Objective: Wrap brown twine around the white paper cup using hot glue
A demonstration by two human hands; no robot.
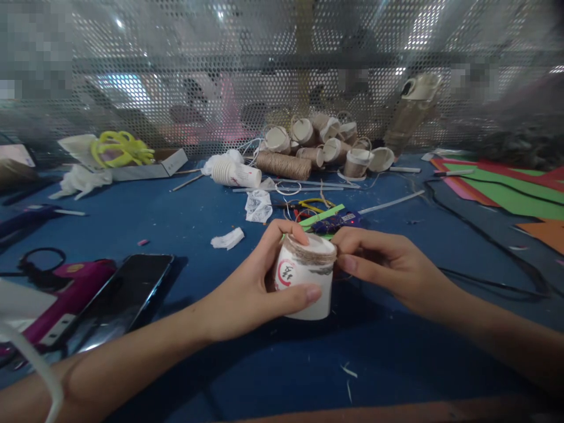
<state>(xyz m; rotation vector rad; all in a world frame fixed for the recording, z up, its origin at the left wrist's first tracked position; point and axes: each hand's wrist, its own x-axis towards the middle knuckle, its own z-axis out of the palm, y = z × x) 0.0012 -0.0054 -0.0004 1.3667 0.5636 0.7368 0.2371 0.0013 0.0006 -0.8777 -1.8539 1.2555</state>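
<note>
The cup [308, 294] sits just above the desk [374, 364] between both hands, its side in the half-curled grip of the left hand [268, 282], while the right hand [379, 252], fingers pinched nearly closed, touches the twine [315, 254] at its rim.

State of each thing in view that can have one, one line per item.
Paper cup: held, twine round upper end, lower part bare
Twine: wound, several turns
Left hand: gripping cup
Right hand: at twine, pinch unclear
Phone: flat, screen dark
Cup stack: nested, on its side
Twine roll: lying down
Coloured sheets: flat, overlapping
</note>
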